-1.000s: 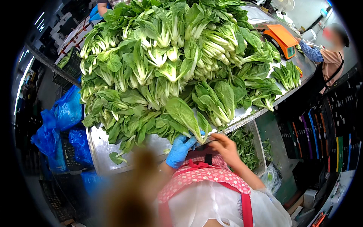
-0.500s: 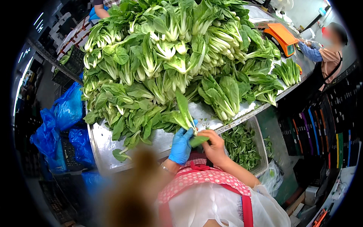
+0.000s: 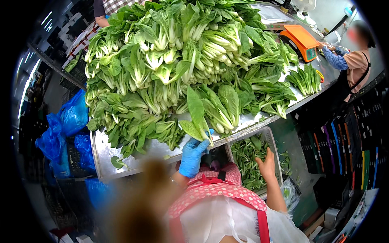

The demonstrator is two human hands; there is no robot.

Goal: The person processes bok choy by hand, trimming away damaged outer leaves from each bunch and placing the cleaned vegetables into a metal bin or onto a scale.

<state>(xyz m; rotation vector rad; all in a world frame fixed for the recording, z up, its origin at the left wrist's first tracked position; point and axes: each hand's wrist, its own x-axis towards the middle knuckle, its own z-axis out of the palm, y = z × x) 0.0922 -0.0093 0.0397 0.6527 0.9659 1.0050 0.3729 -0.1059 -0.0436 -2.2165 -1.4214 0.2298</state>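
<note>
My left hand (image 3: 192, 157), in a blue glove, is closed round the base of a small bok choy (image 3: 197, 115) at the table's front edge. Its broad green leaves point up and away from me. Bare and with fingers apart, my right hand (image 3: 266, 165) is over the pale plastic crate (image 3: 279, 162) at the right. Loose green leaves (image 3: 247, 162) fill much of that crate. Beyond my left hand, a big heap of bok choy (image 3: 162, 60) covers most of the metal table (image 3: 152, 156).
A single leaf (image 3: 118, 163) lies near the table's front left. At the far right stand an orange scale (image 3: 300, 37) and a person (image 3: 356, 60); another person's checked clothing (image 3: 117, 5) shows at the back. Blue plastic bags (image 3: 72, 115) are on the left, stacked dark crates (image 3: 344, 141) on the right.
My right hand has left the bok choy and moved right, over the crate; the leaf it pinched is no longer in its fingers. My left hand keeps its hold, nearly in place.
</note>
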